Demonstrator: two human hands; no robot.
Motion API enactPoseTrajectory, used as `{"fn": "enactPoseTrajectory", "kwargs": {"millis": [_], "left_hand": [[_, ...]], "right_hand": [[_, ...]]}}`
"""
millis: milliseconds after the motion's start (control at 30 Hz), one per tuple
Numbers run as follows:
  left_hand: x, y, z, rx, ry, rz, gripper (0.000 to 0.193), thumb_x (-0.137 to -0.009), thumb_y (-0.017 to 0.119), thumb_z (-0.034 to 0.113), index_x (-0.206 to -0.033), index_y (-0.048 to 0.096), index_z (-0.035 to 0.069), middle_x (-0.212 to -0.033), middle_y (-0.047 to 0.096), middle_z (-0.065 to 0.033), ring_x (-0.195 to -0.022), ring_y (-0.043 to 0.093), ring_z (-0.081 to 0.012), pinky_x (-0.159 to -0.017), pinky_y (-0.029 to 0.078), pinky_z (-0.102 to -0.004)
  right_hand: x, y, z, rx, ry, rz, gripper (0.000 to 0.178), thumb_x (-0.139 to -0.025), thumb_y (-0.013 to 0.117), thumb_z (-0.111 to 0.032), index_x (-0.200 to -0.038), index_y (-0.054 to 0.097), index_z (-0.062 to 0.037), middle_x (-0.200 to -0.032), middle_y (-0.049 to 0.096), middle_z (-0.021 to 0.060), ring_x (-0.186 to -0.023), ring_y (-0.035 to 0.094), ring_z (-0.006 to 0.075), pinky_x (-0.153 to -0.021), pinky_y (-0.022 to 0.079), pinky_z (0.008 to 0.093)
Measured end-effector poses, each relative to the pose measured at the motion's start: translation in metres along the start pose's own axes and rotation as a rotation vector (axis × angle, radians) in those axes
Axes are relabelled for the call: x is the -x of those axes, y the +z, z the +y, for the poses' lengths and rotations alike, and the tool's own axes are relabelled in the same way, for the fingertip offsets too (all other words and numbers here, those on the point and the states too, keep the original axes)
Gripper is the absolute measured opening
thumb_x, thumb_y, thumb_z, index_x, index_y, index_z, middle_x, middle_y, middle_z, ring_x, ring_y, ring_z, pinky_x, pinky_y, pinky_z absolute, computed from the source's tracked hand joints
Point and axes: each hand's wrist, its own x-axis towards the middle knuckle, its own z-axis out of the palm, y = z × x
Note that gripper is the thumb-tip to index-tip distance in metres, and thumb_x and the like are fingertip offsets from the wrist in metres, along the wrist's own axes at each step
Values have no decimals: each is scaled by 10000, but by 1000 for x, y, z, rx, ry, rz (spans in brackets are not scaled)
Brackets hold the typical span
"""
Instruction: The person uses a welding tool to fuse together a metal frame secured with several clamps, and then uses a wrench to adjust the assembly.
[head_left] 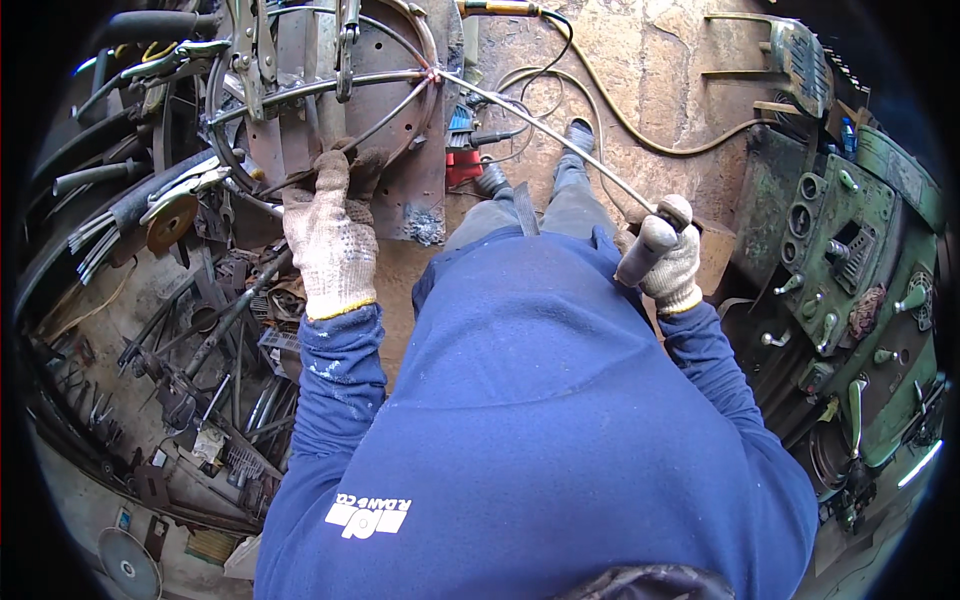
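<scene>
My right hand (668,255), in a knitted glove, is closed round the near end of a long thin metal rod (560,137). The rod's far tip meets a joint (432,76) on a round metal frame (375,76), where a small reddish glow shows. My gloved left hand (333,235) is at the bench's near side, fingers closed on a thin dark bar (385,128) that runs up to the same joint. Part of its grip is hidden. Beneath the frame lies a brown steel plate (395,200) with holes. Locking pliers (347,50) clamp the frame.
Hoses (640,130) loop over the floor ahead, by my feet. A green machine (835,255) with levers stands at right. Scrap metal (225,310) and a rack of rods (170,195) crowd the left. A red object (462,168) sits beside the bench.
</scene>
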Motion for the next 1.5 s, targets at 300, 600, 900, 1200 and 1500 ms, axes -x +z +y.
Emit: {"fn": "enactPoseTrajectory", "kwargs": {"millis": [300,600,900,1200,1500], "left_hand": [[1,-3,4,-137,-48,69,402,-948,771,243,-1242,591,37,-1081,732,-107,-907,741,-191,-804,599,-312],[2,4,3,-93,-10,44,390,-954,766,267,-1221,605,32,-1037,746,-105,-847,738,-162,-720,580,-269],[8,14,13,-220,-46,164,324,-958,761,290,-1180,636,90,-1025,735,-79,-858,728,-160,-733,571,-301],[3,9,10,-234,-125,164,238,-1016,651,198,-1219,624,77,-1131,728,-101,-886,738,-175,-705,565,-260],[7,13,14,-347,13,108,235,-1018,644,166,-1197,669,16,-1083,667,-45,-974,652,-155,-787,549,-278]], "right_hand": [[-5,3,-9,3,-61,6,360,-758,856,-193,-1069,728,-66,-961,735,79,-885,723,204,-807,562,332],[-4,5,-11,-39,-14,20,252,-794,823,-143,-987,679,-68,-830,652,9,-771,641,146,-750,527,314],[-6,4,-4,-600,135,-185,424,-802,829,-54,-1141,575,-76,-931,636,0,-816,641,139,-742,555,313],[-5,2,-6,-176,-37,-65,396,-725,825,-121,-1086,688,-31,-946,716,58,-811,691,141,-766,561,301],[-13,-1,-31,-74,-22,17,339,-814,788,-147,-1110,668,-31,-865,709,49,-815,719,182,-733,567,313]]}}
